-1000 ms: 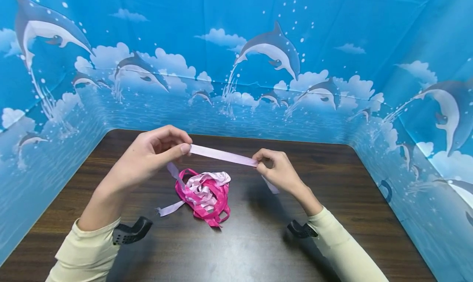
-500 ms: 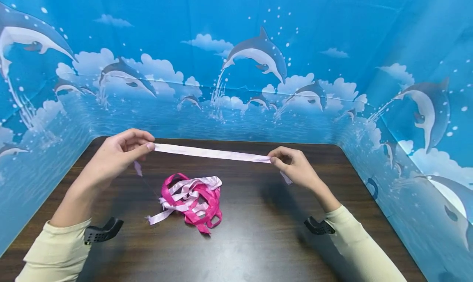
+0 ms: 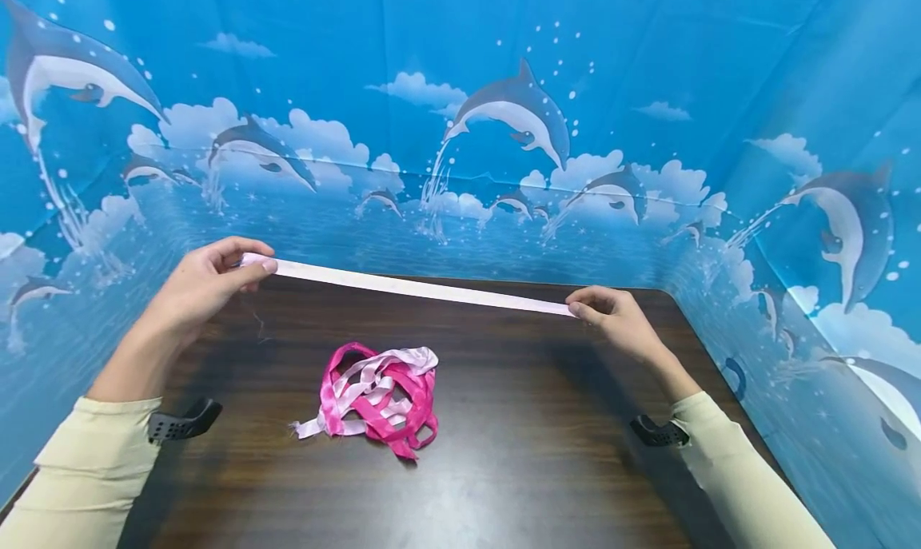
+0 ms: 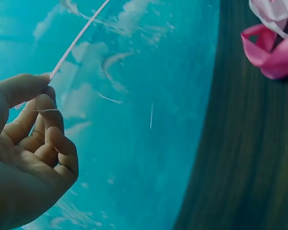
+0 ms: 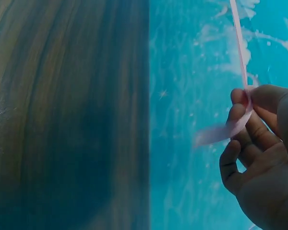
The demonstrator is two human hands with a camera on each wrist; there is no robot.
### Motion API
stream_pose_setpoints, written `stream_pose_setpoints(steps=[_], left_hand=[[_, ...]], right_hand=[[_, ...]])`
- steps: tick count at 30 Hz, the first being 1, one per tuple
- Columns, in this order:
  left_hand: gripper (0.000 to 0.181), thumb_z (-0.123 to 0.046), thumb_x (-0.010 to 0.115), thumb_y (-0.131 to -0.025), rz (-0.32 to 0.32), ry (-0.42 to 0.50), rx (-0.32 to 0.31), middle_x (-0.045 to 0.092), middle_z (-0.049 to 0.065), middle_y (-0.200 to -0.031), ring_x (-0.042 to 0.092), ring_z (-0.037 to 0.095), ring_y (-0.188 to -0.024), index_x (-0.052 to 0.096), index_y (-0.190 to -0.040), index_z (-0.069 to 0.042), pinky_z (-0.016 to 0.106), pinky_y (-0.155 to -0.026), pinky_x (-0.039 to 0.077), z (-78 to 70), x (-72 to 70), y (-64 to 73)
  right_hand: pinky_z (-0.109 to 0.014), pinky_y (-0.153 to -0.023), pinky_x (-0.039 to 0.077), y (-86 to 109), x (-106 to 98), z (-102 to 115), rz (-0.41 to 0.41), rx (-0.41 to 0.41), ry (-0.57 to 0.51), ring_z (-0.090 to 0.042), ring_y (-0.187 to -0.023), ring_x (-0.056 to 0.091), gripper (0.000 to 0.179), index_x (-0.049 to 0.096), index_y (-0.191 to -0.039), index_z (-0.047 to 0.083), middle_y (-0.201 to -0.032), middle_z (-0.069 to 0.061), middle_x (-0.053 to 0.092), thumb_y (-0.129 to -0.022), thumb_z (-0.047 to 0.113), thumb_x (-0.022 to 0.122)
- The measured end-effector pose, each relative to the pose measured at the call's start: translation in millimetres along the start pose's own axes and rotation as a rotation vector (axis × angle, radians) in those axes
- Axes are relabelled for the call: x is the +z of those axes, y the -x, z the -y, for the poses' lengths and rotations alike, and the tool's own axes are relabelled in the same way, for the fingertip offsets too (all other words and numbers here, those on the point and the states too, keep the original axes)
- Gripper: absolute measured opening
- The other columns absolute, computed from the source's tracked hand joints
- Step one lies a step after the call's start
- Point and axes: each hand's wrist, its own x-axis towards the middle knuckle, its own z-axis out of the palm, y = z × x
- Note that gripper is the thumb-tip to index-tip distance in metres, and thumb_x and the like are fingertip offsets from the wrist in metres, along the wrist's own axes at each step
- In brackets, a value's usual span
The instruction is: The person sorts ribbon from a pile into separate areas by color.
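A pale pink ribbon [image 3: 424, 288] is stretched taut in the air above the back of the table. My left hand [image 3: 205, 281] pinches its left end between thumb and forefinger, and a loose thread hangs below. At the other side my right hand [image 3: 619, 321] pinches the ribbon near its right end; in the right wrist view a short tail [image 5: 213, 135] of it dangles past the fingers. Below, on the table, lies a tangled heap of ribbons [image 3: 403, 429], hot pink and pale pink, touched by neither hand.
The dark wood-grain table [image 3: 504, 453] has a blue cloth backdrop [image 3: 460, 229] with printed dolphins along its back and sides. Black devices are strapped to both wrists, such as the left wrist camera [image 3: 183, 421].
My hands have moved apart, left hand to the left and right hand to the right, drawing out a longer span of ribbon. The left strand has come away from the heap.
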Motion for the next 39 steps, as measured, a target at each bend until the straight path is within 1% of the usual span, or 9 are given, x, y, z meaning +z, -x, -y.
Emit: stream_pose_setpoints(steps=[5,10,13,16,21,24,29,33,39], left_hand=[[0.056,-0.052,0.070,-0.093,-0.037,0.052,-0.054,0.062,-0.002,-0.094,0.059,0.017,-0.087,0.062,-0.130,-0.011,0.025,-0.073,0.048,26.5,-2.1,-16.1],[0.045,-0.045,0.074,-0.093,-0.059,0.147,-0.071,0.065,-0.014,-0.088,0.060,0.010,-0.079,0.065,-0.124,-0.014,0.025,-0.071,0.048,51.3,-3.5,-30.5],[0.053,-0.050,0.071,-0.093,-0.038,0.117,-0.076,0.068,-0.018,-0.095,0.063,0.008,-0.086,0.062,-0.128,-0.011,0.025,-0.075,0.048,61.4,-2.0,-37.6],[0.062,-0.055,0.066,-0.094,-0.004,0.060,-0.070,0.069,-0.014,-0.105,0.064,0.013,-0.098,0.058,-0.134,-0.008,0.027,-0.081,0.049,68.0,2.7,-44.1],[0.063,-0.056,0.062,-0.097,0.013,0.018,-0.079,0.068,0.002,-0.116,0.061,0.027,-0.110,0.059,-0.134,-0.006,0.038,-0.088,0.047,78.2,16.8,-55.5],[0.059,-0.053,0.061,-0.099,0.038,0.025,-0.081,0.067,0.010,-0.119,0.061,0.031,-0.112,0.059,-0.133,-0.005,0.046,-0.091,0.046,84.9,26.8,-65.2],[0.052,-0.047,0.061,-0.101,0.073,0.021,-0.080,0.061,0.022,-0.125,0.058,0.035,-0.112,0.059,-0.131,-0.004,0.055,-0.096,0.043,94.2,40.0,-85.4],[0.044,-0.039,0.061,-0.103,0.085,-0.024,-0.055,0.062,0.022,-0.121,0.059,0.036,-0.108,0.060,-0.127,-0.002,0.055,-0.095,0.044,95.4,49.9,-100.8],[0.033,-0.030,0.062,-0.104,0.087,-0.122,-0.005,0.066,0.022,-0.112,0.061,0.037,-0.096,0.063,-0.120,-0.002,0.047,-0.082,0.048,101.1,61.6,-114.3]], right_hand=[[-0.039,-0.069,0.056,-10.5,-7.5,-41.0,0.004,0.020,-0.066,-0.034,-0.085,0.065,0.025,0.070,-0.119,0.003,-0.099,-0.016,0.069,-0.100,0.020,0.069],[-0.045,-0.079,0.057,-15.7,-16.4,-59.8,0.017,0.025,-0.080,-0.032,-0.095,0.069,0.028,0.070,-0.120,0.003,-0.108,-0.014,0.071,-0.098,0.022,0.071],[-0.044,-0.077,0.058,-20.5,-20.8,-66.8,0.023,0.039,-0.051,-0.035,-0.094,0.069,0.028,0.070,-0.119,0.004,-0.107,-0.013,0.071,-0.098,0.023,0.072],[-0.043,-0.077,0.057,-27.3,-24.8,-73.6,0.025,0.058,-0.005,-0.043,-0.096,0.066,0.027,0.071,-0.117,0.006,-0.106,-0.012,0.071,-0.098,0.025,0.071],[-0.054,-0.085,0.053,-41.0,-26.8,-88.9,0.034,0.089,0.058,-0.039,-0.099,0.067,0.023,0.072,-0.116,0.006,-0.107,-0.011,0.071,-0.100,0.023,0.069],[-0.058,-0.087,0.051,-48.8,-24.8,-99.7,0.035,0.120,0.048,-0.036,-0.099,0.067,0.021,0.072,-0.114,0.003,-0.107,-0.014,0.071,-0.100,0.019,0.069],[-0.054,-0.090,0.049,-61.7,-18.9,-114.8,0.022,0.221,0.006,-0.035,-0.102,0.063,0.020,0.070,-0.115,0.002,-0.112,-0.017,0.067,-0.101,0.016,0.067],[-0.050,-0.086,0.049,-69.4,-19.5,-124.4,0.011,0.270,0.060,-0.034,-0.099,0.061,0.021,0.070,-0.115,0.004,-0.110,-0.017,0.067,-0.102,0.019,0.066],[-0.045,-0.082,0.048,-80.9,-17.1,-137.8,-0.020,0.248,0.136,-0.032,-0.093,0.062,0.022,0.072,-0.113,0.002,-0.105,-0.017,0.069,-0.102,0.020,0.065]])
